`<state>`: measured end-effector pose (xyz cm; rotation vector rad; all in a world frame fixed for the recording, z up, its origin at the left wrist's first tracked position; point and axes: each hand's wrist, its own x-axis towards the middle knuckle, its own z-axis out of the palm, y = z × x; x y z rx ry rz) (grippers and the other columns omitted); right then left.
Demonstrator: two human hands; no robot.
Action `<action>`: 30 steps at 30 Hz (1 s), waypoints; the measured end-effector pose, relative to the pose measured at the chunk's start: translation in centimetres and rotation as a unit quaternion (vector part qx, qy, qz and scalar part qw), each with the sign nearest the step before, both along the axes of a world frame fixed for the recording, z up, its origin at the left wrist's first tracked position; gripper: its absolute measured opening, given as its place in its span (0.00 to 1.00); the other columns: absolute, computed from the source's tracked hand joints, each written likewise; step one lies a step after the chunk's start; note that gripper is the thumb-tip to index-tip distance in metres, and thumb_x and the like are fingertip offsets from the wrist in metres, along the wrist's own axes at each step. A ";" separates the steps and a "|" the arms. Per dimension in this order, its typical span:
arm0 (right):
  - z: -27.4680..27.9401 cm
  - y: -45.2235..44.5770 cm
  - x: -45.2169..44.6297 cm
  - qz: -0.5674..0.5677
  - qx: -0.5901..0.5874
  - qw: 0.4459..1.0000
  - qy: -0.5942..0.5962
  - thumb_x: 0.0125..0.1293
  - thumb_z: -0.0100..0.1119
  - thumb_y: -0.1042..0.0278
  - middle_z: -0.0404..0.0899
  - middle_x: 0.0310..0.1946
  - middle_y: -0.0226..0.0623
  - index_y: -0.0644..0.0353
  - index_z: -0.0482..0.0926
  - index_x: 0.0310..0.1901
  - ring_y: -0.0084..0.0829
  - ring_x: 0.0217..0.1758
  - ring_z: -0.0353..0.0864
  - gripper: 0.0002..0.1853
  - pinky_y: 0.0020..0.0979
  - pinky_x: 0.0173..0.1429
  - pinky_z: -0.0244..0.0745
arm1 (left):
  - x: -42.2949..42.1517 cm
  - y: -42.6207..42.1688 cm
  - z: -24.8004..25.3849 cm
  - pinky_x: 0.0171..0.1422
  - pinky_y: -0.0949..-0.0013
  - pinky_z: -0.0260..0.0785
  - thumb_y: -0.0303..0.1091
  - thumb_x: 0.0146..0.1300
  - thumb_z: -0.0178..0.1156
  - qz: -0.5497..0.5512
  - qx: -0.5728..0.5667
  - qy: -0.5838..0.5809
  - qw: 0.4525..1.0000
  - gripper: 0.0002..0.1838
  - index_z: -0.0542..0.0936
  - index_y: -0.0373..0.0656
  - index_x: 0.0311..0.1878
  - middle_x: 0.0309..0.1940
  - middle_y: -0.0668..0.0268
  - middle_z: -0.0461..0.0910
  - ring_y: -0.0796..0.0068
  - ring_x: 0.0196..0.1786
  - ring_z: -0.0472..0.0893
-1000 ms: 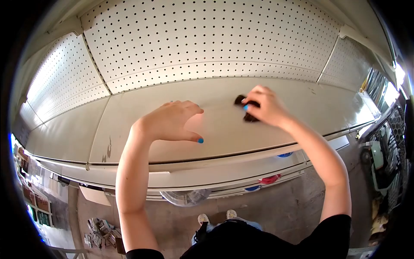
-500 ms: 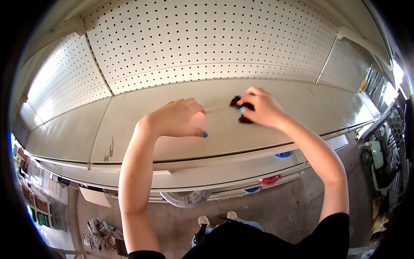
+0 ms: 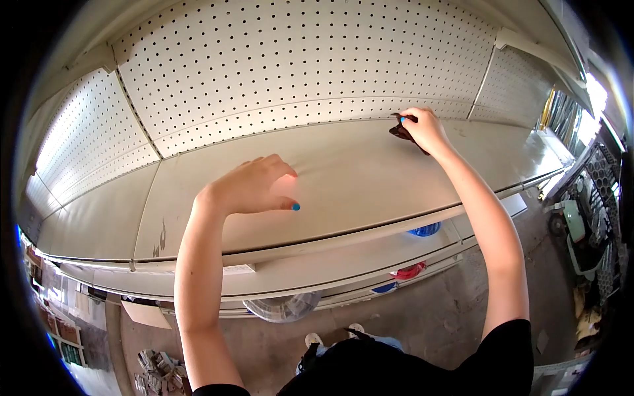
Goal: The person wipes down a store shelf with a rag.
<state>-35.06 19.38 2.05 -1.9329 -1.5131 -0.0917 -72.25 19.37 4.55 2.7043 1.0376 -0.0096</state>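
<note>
My right hand point(image 3: 422, 129) is closed on a dark brown cloth point(image 3: 402, 132) near the back edge of the cream shelf point(image 3: 343, 178), right of the middle. Part of the cloth hangs out to the left of the fingers and below them. Over the left-middle part of the same shelf is my left hand point(image 3: 254, 187), its thumb and fingers apart and holding nothing. Behind both hands rises the white perforated back panel point(image 3: 297, 66).
Lower shelves point(image 3: 317, 274) below hold a blue item point(image 3: 426, 230), a red item point(image 3: 409, 270) and a clear coil point(image 3: 285, 307). A metal bracket point(image 3: 538, 53) sits at upper right. A pale green object point(image 3: 573, 221) stands at the right; stacked pieces point(image 3: 158, 369) lie on the floor.
My right hand has moved with the cloth toward the back and right of the shelf. My left hand stays raised and open, slightly further left in view. The view has shifted a little.
</note>
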 end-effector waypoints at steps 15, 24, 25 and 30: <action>-2.8 6.2 -6.1 0.047 -0.111 0.974 -0.192 0.63 0.46 0.60 0.68 0.56 0.47 0.57 0.80 0.47 0.45 0.61 0.68 0.17 0.54 0.62 0.62 | 0.4 -0.4 0.0 0.63 0.61 0.66 0.51 0.54 0.67 -0.007 0.015 -0.016 1.000 0.30 0.74 0.48 0.58 0.55 0.62 0.72 0.60 0.59 0.72; -3.3 1.5 -13.3 0.212 -0.028 0.956 -0.202 0.64 0.49 0.63 0.72 0.46 0.39 0.54 0.81 0.48 0.38 0.54 0.71 0.15 0.44 0.59 0.64 | 0.6 -1.0 0.3 0.64 0.61 0.66 0.45 0.54 0.67 0.003 0.023 -0.009 1.000 0.27 0.75 0.47 0.57 0.55 0.64 0.73 0.61 0.59 0.72; -2.8 0.4 -13.9 0.241 -0.035 0.951 -0.189 0.64 0.50 0.63 0.72 0.46 0.38 0.54 0.81 0.49 0.37 0.53 0.70 0.15 0.43 0.59 0.64 | 0.6 -1.0 0.3 0.64 0.61 0.66 0.44 0.55 0.67 0.007 0.017 -0.012 1.000 0.27 0.75 0.47 0.57 0.56 0.64 0.73 0.61 0.59 0.72; -2.7 1.1 -12.1 0.292 0.082 0.951 -0.064 0.61 0.57 0.67 0.75 0.37 0.35 0.54 0.83 0.45 0.35 0.47 0.72 0.12 0.36 0.53 0.67 | 0.5 -0.9 0.6 0.66 0.61 0.65 0.43 0.56 0.66 0.025 0.003 -0.013 1.000 0.27 0.74 0.47 0.58 0.58 0.64 0.72 0.62 0.61 0.71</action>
